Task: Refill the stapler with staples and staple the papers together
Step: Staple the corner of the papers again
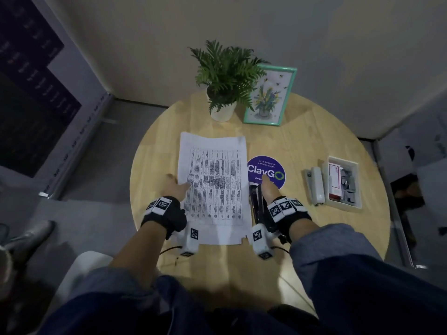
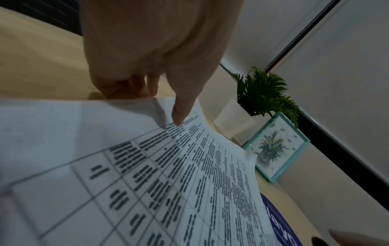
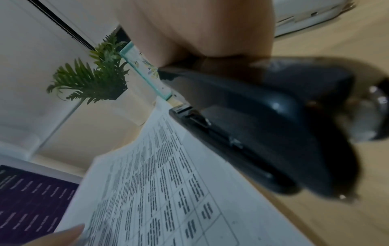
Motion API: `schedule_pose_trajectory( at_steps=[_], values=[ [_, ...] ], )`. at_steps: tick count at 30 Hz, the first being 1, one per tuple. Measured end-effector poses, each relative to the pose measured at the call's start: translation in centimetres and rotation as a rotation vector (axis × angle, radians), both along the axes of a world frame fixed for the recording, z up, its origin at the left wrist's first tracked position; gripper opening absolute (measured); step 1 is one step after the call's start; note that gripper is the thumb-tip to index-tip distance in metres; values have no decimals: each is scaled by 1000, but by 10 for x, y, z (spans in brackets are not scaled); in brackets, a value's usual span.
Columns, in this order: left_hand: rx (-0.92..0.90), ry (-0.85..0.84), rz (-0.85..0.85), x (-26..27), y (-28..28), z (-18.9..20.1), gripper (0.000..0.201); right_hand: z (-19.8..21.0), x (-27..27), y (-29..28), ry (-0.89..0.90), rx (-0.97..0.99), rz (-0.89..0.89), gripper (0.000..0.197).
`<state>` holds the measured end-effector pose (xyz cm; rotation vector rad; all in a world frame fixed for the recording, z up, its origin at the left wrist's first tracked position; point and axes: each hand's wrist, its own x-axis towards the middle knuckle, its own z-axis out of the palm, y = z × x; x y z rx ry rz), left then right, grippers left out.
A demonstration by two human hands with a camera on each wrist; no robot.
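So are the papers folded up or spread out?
Spread out: the papers lie unfolded on the table, printed side up.

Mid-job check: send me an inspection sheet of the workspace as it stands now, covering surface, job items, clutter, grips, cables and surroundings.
Surface: round light wooden table.
Job's things: printed white papers flat at centre; black stapler at their right edge; red-and-white box, likely staples, in the white tray at right.
Clutter: white stapler beside the tray; round purple ClayGo sticker; potted green fern; mint-framed flower picture.
Grips: left hand pinches the papers' left edge; right hand holds the black stapler.
Cables: thin black leads by the wrist cameras.
Surroundings: pale walls; dark poster at left.
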<state>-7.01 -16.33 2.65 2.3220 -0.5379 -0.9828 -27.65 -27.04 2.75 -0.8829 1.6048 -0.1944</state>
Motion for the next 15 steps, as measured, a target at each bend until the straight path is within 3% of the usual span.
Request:
schedule_pose_trajectory(
  at_steps=[4,8,12,15],
  values=[
    [-26,-5,-84,-3,5,2,50,7,-2,7,-29,-28,-2,47],
    [-246,-23,-229,-6,15,20,46,10,-11,17,12,-42,84,51],
    [-367,60,-210,9,21,52,38,27,-25,21,116,-235,106,67],
    [-474,100,-271,21,22,77,44,53,-38,24,137,-478,150,64]
  ],
)
